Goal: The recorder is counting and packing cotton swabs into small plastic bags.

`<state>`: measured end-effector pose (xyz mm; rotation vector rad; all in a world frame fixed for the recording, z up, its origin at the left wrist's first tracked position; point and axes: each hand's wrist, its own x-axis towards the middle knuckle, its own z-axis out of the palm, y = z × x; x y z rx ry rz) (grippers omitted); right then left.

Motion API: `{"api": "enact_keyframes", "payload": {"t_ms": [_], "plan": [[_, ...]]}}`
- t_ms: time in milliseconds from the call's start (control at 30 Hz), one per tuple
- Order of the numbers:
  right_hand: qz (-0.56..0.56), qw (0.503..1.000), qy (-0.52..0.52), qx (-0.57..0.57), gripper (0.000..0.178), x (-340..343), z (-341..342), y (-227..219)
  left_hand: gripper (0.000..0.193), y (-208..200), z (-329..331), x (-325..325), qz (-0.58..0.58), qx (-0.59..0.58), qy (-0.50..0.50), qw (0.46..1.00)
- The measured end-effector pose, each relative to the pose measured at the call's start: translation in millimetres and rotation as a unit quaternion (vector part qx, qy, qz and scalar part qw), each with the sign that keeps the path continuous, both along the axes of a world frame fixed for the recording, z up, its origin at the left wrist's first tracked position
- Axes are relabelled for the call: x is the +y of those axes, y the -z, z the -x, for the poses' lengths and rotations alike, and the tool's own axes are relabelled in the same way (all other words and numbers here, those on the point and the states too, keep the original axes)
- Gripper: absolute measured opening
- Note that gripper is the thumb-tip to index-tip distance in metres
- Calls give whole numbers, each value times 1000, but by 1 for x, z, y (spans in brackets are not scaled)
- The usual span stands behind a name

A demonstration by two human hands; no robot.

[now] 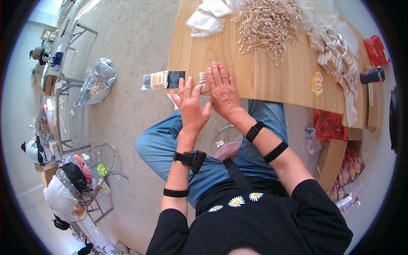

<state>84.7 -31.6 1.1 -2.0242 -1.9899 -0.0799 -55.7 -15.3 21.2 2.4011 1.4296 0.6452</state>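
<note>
A small row of cotton swabs (203,80) lies at the near left edge of the wooden table, between my two hands. My right hand (224,91) rests flat beside the row, fingers stretched out and close together, partly covering it. On the other side is my left hand (192,104), its fingers extended and spread, its thumb pointing toward the right hand. Neither hand visibly grips anything. Just left of them, a clear packet of cotton swabs (158,80) with a yellow and red label juts past the table's edge, its inner end near a dark flat piece (176,79).
A big heap of loose cotton swabs (270,25) lies at the back, beside clear plastic bags (206,23). To the right are stacked packets (338,59), yellow labels (316,83) and a dark blue can (372,75). A bag (97,81) sits on the floor; people work at far-left tables.
</note>
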Motion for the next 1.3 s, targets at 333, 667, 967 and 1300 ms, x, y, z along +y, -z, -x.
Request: {"api": "enact_keyframes", "payload": {"t_ms": [333, 667, 967, 1300], "plan": [[6, 1000, -1, -5, 73, 0, 1, -2, 62, -3, -3, 10, -21, 25, 12, 999], [15, 1000, 0, -10, 83, 0, 1, -2, 66, -4, -4, 15, -20, 22, 11, 1000], [-4, 1000, 3, -8, 85, 0, 1, 2, 66, -4, -7, 18, 0, 25, 13, 1000], [11, 1000, -2, -6, 82, 0, 2, -3, 75, -7, -5, 21, -8, 40, 17, 999]]}}
